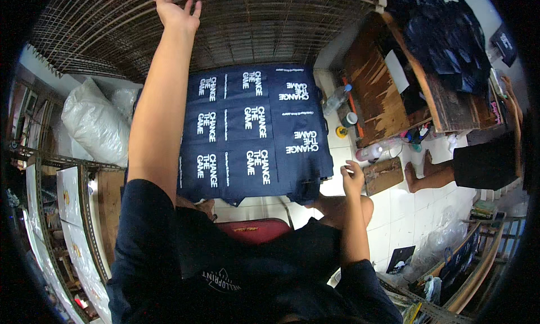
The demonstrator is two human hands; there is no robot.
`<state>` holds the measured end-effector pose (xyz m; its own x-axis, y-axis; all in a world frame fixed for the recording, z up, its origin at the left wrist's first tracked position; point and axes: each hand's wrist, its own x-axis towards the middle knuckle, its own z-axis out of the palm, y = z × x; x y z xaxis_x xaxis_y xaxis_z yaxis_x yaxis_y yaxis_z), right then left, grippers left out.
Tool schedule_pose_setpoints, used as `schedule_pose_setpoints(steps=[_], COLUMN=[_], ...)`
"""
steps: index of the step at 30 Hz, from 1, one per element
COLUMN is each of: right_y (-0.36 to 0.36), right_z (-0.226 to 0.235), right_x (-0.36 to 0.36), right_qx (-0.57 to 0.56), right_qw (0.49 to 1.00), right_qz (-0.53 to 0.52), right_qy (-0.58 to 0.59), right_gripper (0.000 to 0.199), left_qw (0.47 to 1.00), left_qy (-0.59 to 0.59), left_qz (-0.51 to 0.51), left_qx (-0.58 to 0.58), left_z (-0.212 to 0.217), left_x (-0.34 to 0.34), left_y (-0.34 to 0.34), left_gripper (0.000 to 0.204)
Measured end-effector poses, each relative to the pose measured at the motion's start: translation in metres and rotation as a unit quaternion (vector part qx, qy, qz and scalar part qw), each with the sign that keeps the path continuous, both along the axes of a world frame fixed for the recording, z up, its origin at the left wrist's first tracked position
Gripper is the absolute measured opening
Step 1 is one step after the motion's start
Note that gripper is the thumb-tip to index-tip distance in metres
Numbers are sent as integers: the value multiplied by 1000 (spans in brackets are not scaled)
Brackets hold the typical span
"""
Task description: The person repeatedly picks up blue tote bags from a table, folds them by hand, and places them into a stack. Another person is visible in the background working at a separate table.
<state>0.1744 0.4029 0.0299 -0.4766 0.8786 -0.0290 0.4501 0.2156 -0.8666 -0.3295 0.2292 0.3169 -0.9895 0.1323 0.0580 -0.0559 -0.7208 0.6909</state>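
Note:
My left hand (pixel 179 14) is raised at the end of an outstretched arm, in front of the stacked wire rack (pixel 242 29). Its fingers are spread, and nothing shows in them; I cannot tell whether they touch the wires. Low on the right, my right hand (pixel 352 178) hangs near my knee with loosely bent fingers, holding nothing visible. Between my arms lie several flat navy fabric pieces (pixel 236 127) with white printed lettering, set out in overlapping rows below the rack.
White plastic sacks (pixel 95 121) stand at the left. To the right are a clear bottle (pixel 337 98), a jar (pixel 350 119) and a worn wooden cabinet (pixel 374 88) with dark fabric (pixel 439 37) on top. A co-worker's bare leg (pixel 433 172) shows beyond a small wooden board (pixel 383 175).

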Motion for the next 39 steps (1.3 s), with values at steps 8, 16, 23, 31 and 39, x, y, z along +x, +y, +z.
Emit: schedule_pose_setpoints(steps=[8, 16, 23, 31, 39], right_y=[-42, -46, -47, -42, -45], right_z=[48, 22, 23, 13, 15], right_x=[90, 109, 102, 100, 106], right_qx=[62, 112, 136, 162, 151], right_qw=[992, 986, 987, 983, 984], right_qz=[-85, -113, -79, -74, -93], right_qy=[67, 58, 32, 37, 21], right_gripper=[15, 10, 10, 11, 11], left_qw=[997, 998, 906, 806, 802], left_qy=[-54, -64, -412, -567, -560], left_qz=[41, -5, -12, -38, -92], left_qx=[23, 4, -94, -164, -188], left_z=[-17, -112, -305, -416, -438], left_x=[1, 156, 287, 292, 292], left_y=[-18, -93, -186, -194, -198], left_gripper=[13, 22, 30, 61, 82])
